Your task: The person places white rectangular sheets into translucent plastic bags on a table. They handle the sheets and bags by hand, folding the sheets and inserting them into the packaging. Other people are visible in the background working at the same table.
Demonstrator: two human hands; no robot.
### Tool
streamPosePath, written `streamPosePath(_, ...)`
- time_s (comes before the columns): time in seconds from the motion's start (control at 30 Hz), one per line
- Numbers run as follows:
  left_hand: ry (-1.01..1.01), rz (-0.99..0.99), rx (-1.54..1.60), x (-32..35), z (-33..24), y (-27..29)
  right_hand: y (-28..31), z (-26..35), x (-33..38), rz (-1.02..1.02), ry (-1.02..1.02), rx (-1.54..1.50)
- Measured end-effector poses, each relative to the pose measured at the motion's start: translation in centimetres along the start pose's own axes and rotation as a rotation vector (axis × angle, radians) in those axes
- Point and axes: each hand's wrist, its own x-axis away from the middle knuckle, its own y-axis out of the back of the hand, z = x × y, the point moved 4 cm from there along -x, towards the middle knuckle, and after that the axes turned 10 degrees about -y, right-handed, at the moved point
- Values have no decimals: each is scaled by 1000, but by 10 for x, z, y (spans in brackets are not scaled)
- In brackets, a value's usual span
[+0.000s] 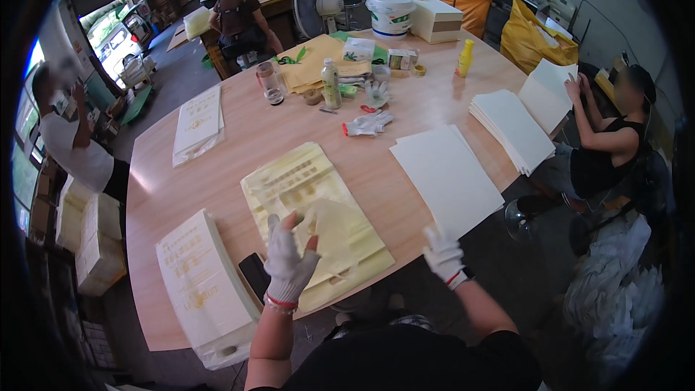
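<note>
My left hand (289,261), in a white knit glove with bare thumb and fingertip, is raised over a stack of pale yellow plastic bags (293,174). Its fingers are apart, with nothing plainly held. My right hand (444,255), gloved too and slightly blurred, is at the table's front edge beside the near corner of some white sheets (449,174). Its fingers look stretched out; I cannot tell whether they touch the sheets. A dark phone-like object (253,275) lies left of the bags. Left of that is a stack of white printed bags (195,275).
Farther back are another bag stack (199,123), a green-capped bottle (330,83), a clear jar (270,83), loose gloves (369,124), a white bucket (389,16) and a yellow bottle (465,58). At right, a co-worker (608,130) handles a white sheet by stacked sheets (510,130).
</note>
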Motion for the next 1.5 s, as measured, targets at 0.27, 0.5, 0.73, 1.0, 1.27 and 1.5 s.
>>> streamPosePath(0.27,73,221,334,39,-76,-34,20,-117,-69,89,28,-155)
streamPosePath(0.5,1088,576,1400,98,-97,-192,64,-46,-22,-262,331,-309)
streamPosePath(0.73,834,730,1182,117,-54,-186,9,-84,48,-289,123,-630)
streamPosePath(1.0,-30,1027,-52,136,-113,-166,-78,17,74,99,-379,-1453)
streamPosePath(1.27,14,100,-416,-21,-12,-21,27,43,94,-140,118,-1034)
streamPosePath(1.5,123,148,244,11,27,-68,31,95,85,162,271,-128)
